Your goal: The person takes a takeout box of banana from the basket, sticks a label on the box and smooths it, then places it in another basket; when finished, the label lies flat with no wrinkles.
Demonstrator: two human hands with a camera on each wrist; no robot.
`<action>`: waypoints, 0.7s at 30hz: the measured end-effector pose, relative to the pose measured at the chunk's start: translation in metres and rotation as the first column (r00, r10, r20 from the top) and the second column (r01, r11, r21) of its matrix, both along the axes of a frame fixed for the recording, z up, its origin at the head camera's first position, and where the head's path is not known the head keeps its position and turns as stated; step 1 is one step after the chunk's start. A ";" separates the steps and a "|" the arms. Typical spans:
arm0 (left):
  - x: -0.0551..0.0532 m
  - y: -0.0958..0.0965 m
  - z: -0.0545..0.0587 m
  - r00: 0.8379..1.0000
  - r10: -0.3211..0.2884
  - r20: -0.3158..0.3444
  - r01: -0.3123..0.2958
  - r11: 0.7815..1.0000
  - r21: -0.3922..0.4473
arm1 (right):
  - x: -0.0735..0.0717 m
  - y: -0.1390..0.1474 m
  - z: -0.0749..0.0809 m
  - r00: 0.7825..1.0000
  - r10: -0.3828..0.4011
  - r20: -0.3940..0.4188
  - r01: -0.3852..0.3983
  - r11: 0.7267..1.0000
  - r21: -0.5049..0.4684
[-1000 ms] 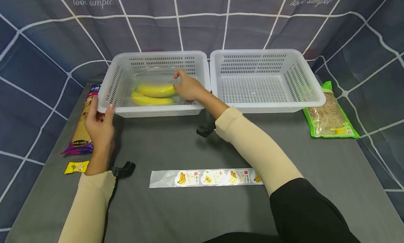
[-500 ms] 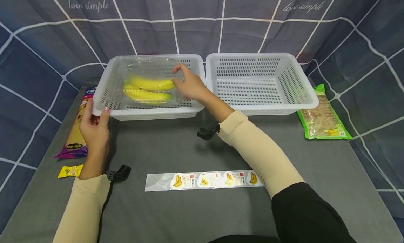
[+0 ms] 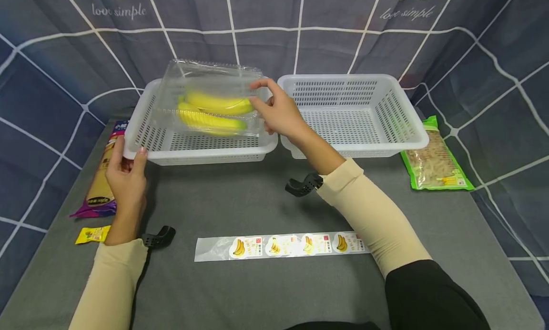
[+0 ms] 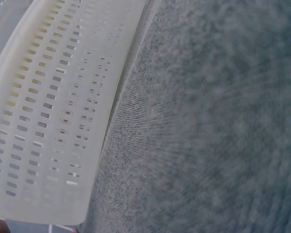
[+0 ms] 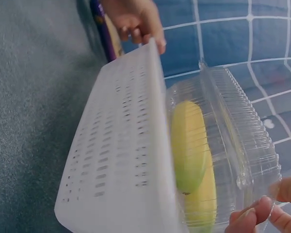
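Note:
A clear plastic clamshell box [image 3: 171, 89] with yellow bananas [image 3: 214, 123] inside is raised over the left white basket [image 3: 206, 156]. My right hand [image 3: 280, 108] pinches the box by its right end; the right wrist view shows the fingertips [image 5: 252, 216] and thumb on the clear edge. At the basket's front left corner, my left hand [image 3: 126, 177] grips the rim, thumb in front. The left wrist view mostly shows the slotted side wall [image 4: 43, 107] of that basket.
A second white basket [image 3: 351, 151] stands to the right, beside the first. A green-edged packet [image 3: 437, 163] lies at the far right; a purple and gold packet [image 3: 98, 192] and a small yellow sachet [image 3: 92, 235] lie left. A strip of banana stickers [image 3: 279, 245] lies in front.
The clamshell box of bananas has come up out of the left basket, lifted by my right hand, which has also moved right. My left hand keeps its grip on the basket corner.

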State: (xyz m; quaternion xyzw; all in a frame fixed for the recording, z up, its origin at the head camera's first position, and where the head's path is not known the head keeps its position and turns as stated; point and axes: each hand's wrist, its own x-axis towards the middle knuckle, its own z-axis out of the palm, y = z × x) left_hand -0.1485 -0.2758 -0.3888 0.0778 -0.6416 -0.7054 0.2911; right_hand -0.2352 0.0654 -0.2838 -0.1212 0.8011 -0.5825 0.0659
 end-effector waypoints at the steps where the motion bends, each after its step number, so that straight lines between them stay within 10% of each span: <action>1: 0.000 0.000 0.000 1.000 -0.001 0.002 0.001 1.000 -0.003 | 0.003 0.003 0.002 1.000 -0.004 -0.002 0.004 1.000 -0.027; 11: 0.000 -0.002 -0.001 1.000 -0.013 -0.014 0.014 1.000 0.025 | 0.043 0.032 0.015 0.997 -0.057 -0.061 0.042 0.975 -0.220; 21: 0.000 0.000 -0.003 0.998 -0.020 -0.057 0.022 1.000 0.020 | 0.088 0.062 0.011 0.982 -0.177 -0.063 0.132 0.889 -0.439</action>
